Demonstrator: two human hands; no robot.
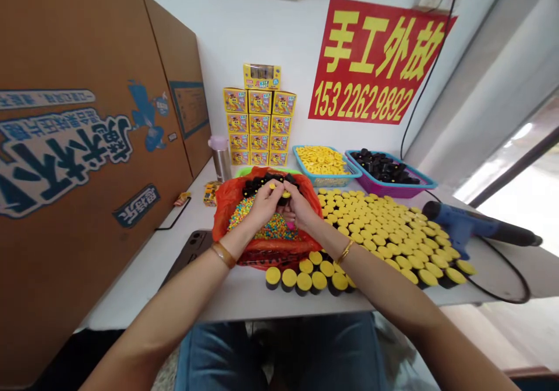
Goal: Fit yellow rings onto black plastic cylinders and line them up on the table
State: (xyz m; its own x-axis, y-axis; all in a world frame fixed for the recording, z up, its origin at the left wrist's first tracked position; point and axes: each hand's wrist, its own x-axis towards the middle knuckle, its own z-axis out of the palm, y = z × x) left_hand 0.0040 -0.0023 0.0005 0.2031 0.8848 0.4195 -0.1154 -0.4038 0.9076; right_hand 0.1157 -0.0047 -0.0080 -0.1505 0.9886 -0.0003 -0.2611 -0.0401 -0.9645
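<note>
My left hand (263,203) and my right hand (301,204) meet above a basket lined with a red plastic bag (225,196). Their fingers close around a small black cup with a yellow lid (286,194), held between them. A bit of yellow shows at my left fingertips; I cannot make out what it is. Below my right hand is something pink (291,226), partly hidden, and whether it is held I cannot tell. Small coloured candy beads (266,228) fill the front of the basket. More black cups (253,187) lie at its back.
Yellow-lidded black cups (379,222) cover the table's right side. Behind stand a basket of yellow lids (321,161) and one of black cups (384,166). A blue heat gun (467,225) lies right; a bottle (220,161), stacked yellow boxes (259,124) and cartons (87,117) stand left.
</note>
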